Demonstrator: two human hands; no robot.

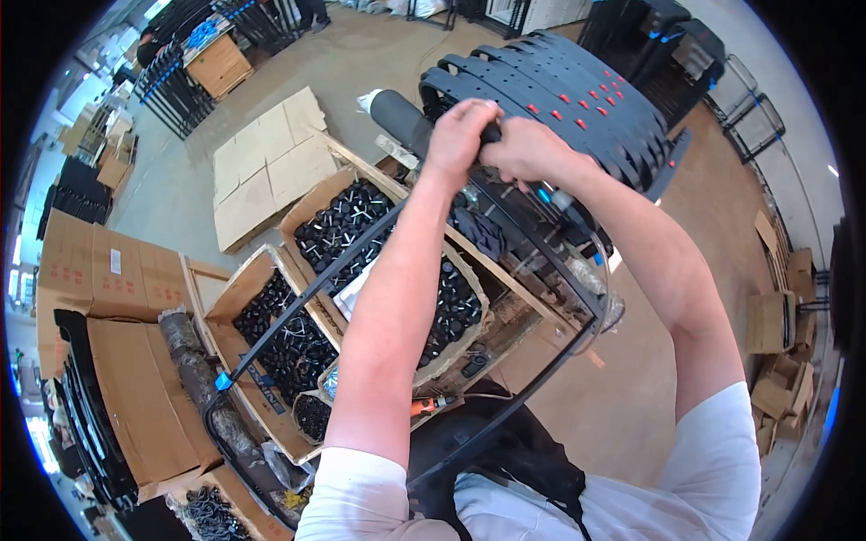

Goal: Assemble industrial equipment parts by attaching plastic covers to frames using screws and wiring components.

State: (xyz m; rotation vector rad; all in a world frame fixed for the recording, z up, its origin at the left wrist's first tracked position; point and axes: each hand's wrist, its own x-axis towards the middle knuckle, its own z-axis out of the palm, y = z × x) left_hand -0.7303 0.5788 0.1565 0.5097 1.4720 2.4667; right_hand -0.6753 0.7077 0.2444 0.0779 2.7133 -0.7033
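Observation:
My left hand [461,137] and my right hand [530,150] are close together at arm's length, both closed. Between them shows a short black part [490,132]; the fingers hide most of it, and its kind cannot be made out. A thick dark roller-like cylinder [401,120] lies just left of my left hand. Beneath my arms stretches a black tubular metal frame [311,290], with a blue piece at its near left corner. Past my right hand sits a stack of curved black slats [541,77] dotted with red pieces.
Cardboard boxes of black knobs with metal studs [347,221] [280,338] stand left of and under my arms. An orange-handled tool [431,405] lies by them. Flattened cardboard [271,167] rests on the floor. Large cartons [135,270] stand at left, and black frames [753,108] at far right.

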